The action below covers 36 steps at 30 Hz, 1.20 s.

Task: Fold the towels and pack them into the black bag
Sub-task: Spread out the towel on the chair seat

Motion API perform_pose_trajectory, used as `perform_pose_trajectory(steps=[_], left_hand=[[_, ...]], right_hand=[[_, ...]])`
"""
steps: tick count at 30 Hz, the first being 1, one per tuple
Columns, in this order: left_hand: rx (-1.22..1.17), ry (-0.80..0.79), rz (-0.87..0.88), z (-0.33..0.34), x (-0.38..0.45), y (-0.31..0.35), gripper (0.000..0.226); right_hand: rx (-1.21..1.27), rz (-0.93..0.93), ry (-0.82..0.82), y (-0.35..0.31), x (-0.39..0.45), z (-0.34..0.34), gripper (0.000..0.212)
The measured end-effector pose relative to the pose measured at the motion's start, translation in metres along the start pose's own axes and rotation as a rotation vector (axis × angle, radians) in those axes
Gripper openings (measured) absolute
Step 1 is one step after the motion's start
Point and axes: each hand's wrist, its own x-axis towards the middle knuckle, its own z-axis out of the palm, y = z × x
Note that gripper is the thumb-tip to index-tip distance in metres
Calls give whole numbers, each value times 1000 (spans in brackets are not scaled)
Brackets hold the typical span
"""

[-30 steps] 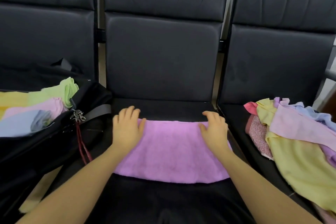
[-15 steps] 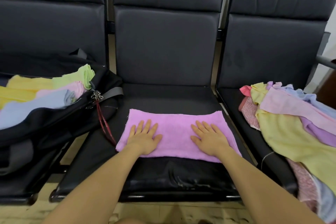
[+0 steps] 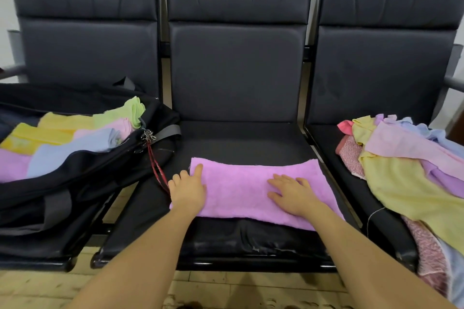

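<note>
A purple towel (image 3: 241, 190), folded into a long band, lies across the middle seat. My left hand (image 3: 187, 189) is at its left end: the thumb lies on top and the fingers curl over the edge, pinching it. Flat on the right half of the same towel rests my right hand (image 3: 292, 193), fingers spread. On the left seat, the open black bag (image 3: 88, 173) holds several folded towels (image 3: 75, 138) in yellow, green, pink, blue and purple.
A loose pile of unfolded towels (image 3: 406, 173), yellow, pink, lilac and blue, covers the right seat. A red cord (image 3: 157, 170) hangs from the bag's zipper clip beside my left hand. Black seat backs rise behind; tiled floor lies below.
My left hand slid from the towel's top to its left edge and took hold there. My right hand stayed flat on the right half. The camera pulled back and upward.
</note>
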Motion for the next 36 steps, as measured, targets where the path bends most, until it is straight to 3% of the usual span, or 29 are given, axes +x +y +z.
perform_pose_trajectory(steps=[4, 11, 15, 20, 22, 25, 28, 30, 33, 36], left_hand=[[-83, 73, 42, 3, 8, -3, 52], [-565, 250, 151, -23, 12, -5, 51], [-625, 393, 210, -38, 13, -12, 49], [-620, 429, 304, -49, 7, -4, 45], [-633, 390, 338, -50, 4, 9, 44], [-679, 282, 326, -47, -3, 34, 35], [-794, 219, 242, -46, -10, 61, 37], [-834, 198, 196, -48, -16, 80, 36], [-941, 93, 178, -50, -21, 106, 33], [-917, -164, 355, -44, -14, 120, 40]], right_hand=[[55, 5, -67, 0, 0, 2, 56], [52, -16, -146, -18, 12, 10, 62], [148, -68, -177, -58, 32, 15, 64], [330, -158, -122, -90, 47, 19, 59], [401, -138, 9, -84, 45, 15, 47], [105, -112, 218, -57, 33, 10, 33], [-27, -45, 155, -25, 20, 12, 41], [56, -11, 138, -13, 12, 12, 33], [351, 96, 257, -3, 10, 12, 20], [646, 229, 387, 2, 9, 7, 27]])
